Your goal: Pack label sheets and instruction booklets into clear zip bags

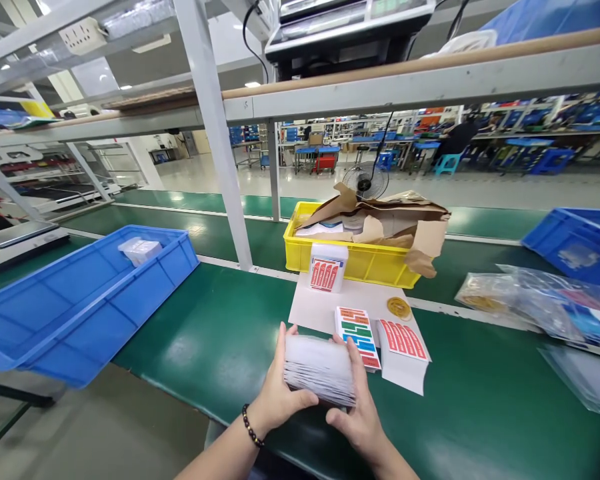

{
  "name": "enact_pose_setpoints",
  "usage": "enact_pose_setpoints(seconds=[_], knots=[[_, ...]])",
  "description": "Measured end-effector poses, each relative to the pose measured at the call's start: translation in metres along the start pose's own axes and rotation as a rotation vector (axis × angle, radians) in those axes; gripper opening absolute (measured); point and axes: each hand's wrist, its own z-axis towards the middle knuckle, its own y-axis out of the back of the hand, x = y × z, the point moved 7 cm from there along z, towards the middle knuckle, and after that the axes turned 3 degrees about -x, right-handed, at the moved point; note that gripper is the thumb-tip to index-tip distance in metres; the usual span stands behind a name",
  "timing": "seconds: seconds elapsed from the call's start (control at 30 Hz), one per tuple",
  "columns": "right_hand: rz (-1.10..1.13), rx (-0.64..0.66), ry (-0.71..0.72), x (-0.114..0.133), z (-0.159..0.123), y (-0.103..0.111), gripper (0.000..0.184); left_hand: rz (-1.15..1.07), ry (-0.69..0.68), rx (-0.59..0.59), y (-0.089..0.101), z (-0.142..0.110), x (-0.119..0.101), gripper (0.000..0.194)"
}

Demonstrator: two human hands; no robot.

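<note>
Between my two hands is a thick stack of white cards or sheets [320,370], held above the near edge of the green table. My left hand [283,387], with a beaded bracelet at the wrist, grips its left side. My right hand [360,407] is closed round the right side. Just beyond lies a pile of sticker sheets with orange, green and blue shapes [356,333]. Beside it is a pile of sheets with red labels [404,343]. Another stack with red labels [327,270] stands upright against the yellow crate.
A yellow crate [350,261] holds torn brown paper. Yellow rubber bands [399,307] lie on a white sheet [300,307]. At left is a long blue bin [100,313] with a wrapped pack [140,250]. Plastic bags [530,293] lie at right. A metal post [220,133] and shelf stand overhead.
</note>
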Motion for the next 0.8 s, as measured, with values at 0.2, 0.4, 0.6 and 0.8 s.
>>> enact_pose_setpoints(seconds=[0.2, 0.4, 0.6, 0.8], knots=[[-0.108, 0.108, -0.121, -0.039, 0.001, 0.005, 0.105, 0.281, 0.074, 0.198, 0.005, -0.007, 0.019, 0.088], [-0.092, 0.156, -0.134, -0.050, 0.001, -0.002, 0.050, 0.600, -0.035, 0.297, 0.008, -0.012, 0.028, 0.040], [0.026, 0.004, -0.268, -0.051, -0.006, 0.005, 0.028, 0.739, -0.097, 0.409, -0.008, 0.008, -0.021, 0.057], [0.320, -0.068, -0.333, -0.045, -0.011, 0.028, 0.038, 0.533, -0.176, 0.582, -0.036, 0.051, -0.074, 0.077]])
